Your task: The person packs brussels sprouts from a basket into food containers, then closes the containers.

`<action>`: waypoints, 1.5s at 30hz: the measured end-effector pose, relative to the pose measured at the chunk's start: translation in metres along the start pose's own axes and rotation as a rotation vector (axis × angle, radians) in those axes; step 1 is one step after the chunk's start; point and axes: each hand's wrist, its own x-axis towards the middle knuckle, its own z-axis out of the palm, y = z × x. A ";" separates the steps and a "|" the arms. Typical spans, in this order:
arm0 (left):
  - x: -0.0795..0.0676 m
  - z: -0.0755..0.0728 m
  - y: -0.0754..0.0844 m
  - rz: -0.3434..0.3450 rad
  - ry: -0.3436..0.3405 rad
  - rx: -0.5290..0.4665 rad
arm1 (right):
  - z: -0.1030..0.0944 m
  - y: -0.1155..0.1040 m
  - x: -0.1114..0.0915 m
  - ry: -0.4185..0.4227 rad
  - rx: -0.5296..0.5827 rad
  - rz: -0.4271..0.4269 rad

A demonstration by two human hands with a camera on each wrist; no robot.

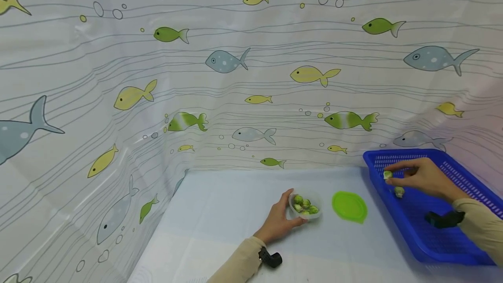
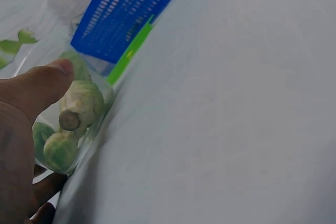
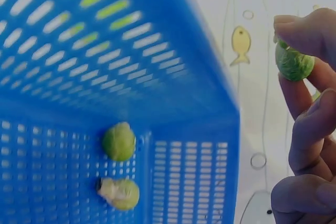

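Observation:
My left hand (image 1: 278, 222) grips a small clear plastic tub (image 1: 314, 196) from its left side, thumb and fingers spread around the wall. Several Brussels sprouts (image 1: 305, 204) lie inside it; in the left wrist view a sprout (image 2: 83, 103) shows its cut stem through the plastic. Over the left part of the blue basket (image 1: 422, 248), my right hand (image 1: 426, 179) pinches one Brussels sprout (image 3: 294, 64) between thumb and fingertips. Two more sprouts, one with a pale stem (image 3: 119, 192) and one rounder sprout (image 3: 119, 141), lie on the basket's floor.
A bright green lid (image 1: 349, 206) lies flat on the white table (image 1: 220, 208) between the tub and the basket. Behind and at the left stands a fish-patterned sheet (image 1: 235, 86). The basket has raised, slotted walls.

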 end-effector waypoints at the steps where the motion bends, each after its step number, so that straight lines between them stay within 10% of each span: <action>1: 0.000 0.000 0.000 -0.003 -0.002 -0.004 | 0.001 -0.003 0.001 -0.005 0.016 -0.001; 45: -0.001 -0.002 0.000 -0.008 -0.013 -0.018 | 0.111 -0.070 0.050 -0.231 0.326 -0.137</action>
